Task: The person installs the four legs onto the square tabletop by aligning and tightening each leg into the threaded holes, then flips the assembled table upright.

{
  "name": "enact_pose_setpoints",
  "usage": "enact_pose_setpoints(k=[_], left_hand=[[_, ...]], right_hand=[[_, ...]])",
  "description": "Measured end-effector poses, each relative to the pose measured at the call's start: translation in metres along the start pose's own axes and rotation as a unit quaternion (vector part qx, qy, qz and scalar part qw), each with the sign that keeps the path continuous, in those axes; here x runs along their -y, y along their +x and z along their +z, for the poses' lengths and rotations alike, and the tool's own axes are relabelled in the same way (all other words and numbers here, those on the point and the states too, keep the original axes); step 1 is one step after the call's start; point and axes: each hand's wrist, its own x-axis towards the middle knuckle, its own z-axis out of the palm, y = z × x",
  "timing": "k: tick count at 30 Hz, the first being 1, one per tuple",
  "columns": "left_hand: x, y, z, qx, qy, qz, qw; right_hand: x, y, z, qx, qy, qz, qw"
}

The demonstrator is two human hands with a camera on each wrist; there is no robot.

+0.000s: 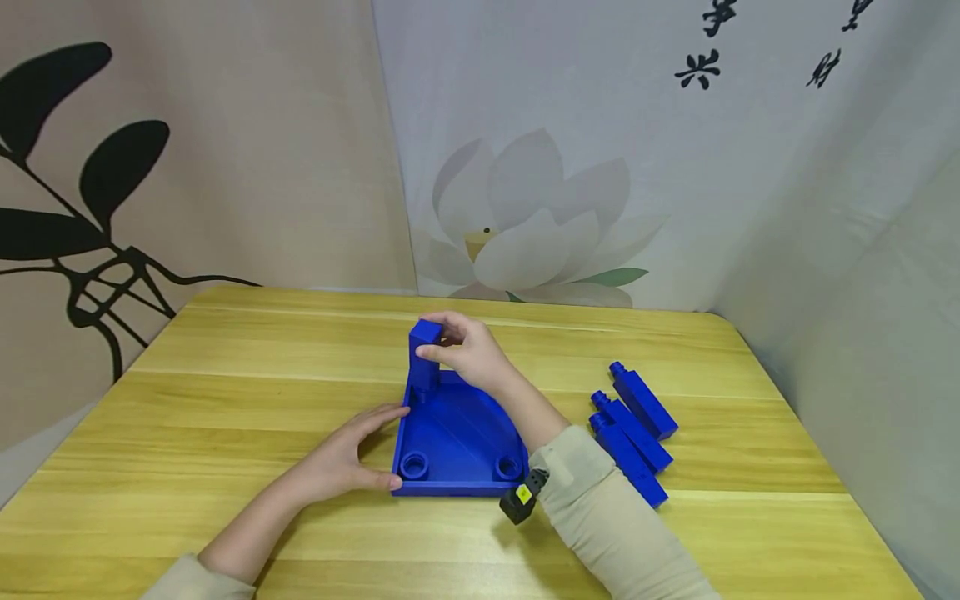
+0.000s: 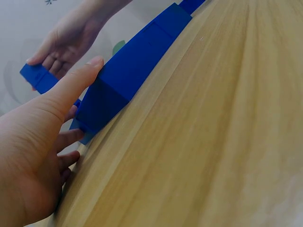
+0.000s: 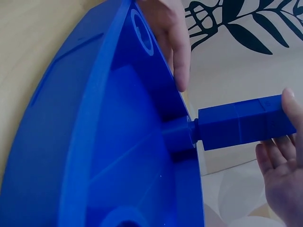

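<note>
A shallow blue plastic base (image 1: 453,446) with a raised rim and round corner sockets lies on the table, its far right side curved. My right hand (image 1: 474,354) grips a square blue leg (image 1: 423,360) near its top, thumb on the near side and fingers behind. The leg stands upright over the far left socket (image 3: 180,135); in the right wrist view a narrow neck shows between leg and socket. Along the base's left side, my left hand (image 1: 341,462) rests spread, thumb at the near left corner and fingertips against the left wall.
Several more blue legs (image 1: 632,437) with threaded ends lie side by side on the wooden table (image 1: 247,383) to the right. A small black device (image 1: 521,498) is worn at the right wrist. Printed cloth (image 1: 300,150) hangs behind the table.
</note>
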Motion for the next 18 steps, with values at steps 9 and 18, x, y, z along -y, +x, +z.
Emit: enact_pose_setpoints(k=[9,18], left_hand=[[-0.0001,0.0,0.0005,0.005,-0.006,-0.008,0.9999],[0.001,0.0003,0.0003,0.003,-0.002,0.0,1.0]], right_hand=[[0.0011,0.0006,0.0043,-0.024,0.016,0.023,0.9993],[-0.0028,0.0028,0.0071,-0.023,0.019,0.012,0.9995]])
